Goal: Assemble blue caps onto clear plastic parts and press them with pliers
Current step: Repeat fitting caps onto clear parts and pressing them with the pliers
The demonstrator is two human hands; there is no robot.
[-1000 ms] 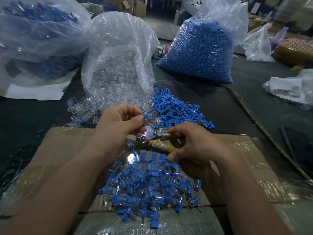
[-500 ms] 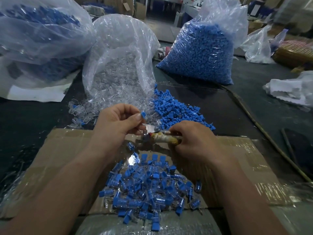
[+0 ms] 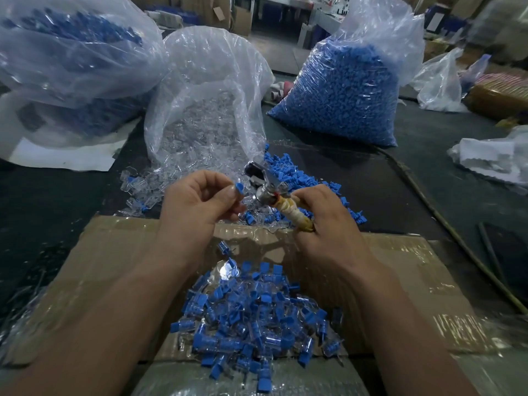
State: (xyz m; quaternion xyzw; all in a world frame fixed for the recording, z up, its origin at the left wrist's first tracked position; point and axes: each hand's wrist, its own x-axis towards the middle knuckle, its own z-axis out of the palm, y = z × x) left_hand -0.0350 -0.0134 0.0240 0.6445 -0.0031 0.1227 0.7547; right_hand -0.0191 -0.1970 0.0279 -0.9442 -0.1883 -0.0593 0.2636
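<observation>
The pliers [image 3: 264,185] have swung up: their head, a moment ago low beside the left thumb, now tilts above the far edge of the cardboard [image 3: 114,252], jaws apparently parted. The right hand [image 3: 328,230] wraps the taped handle. The left hand [image 3: 197,204] pinches a blue cap [image 3: 239,188] just beside the head, so the press looks imminent.

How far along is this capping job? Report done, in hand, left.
Done: a pile of capped pieces on the cardboard. In hand: left hand pinches a blue-capped piece; right hand holds the pliers beside it. Left: loose blue caps, clear parts, a full bag of caps.
</observation>
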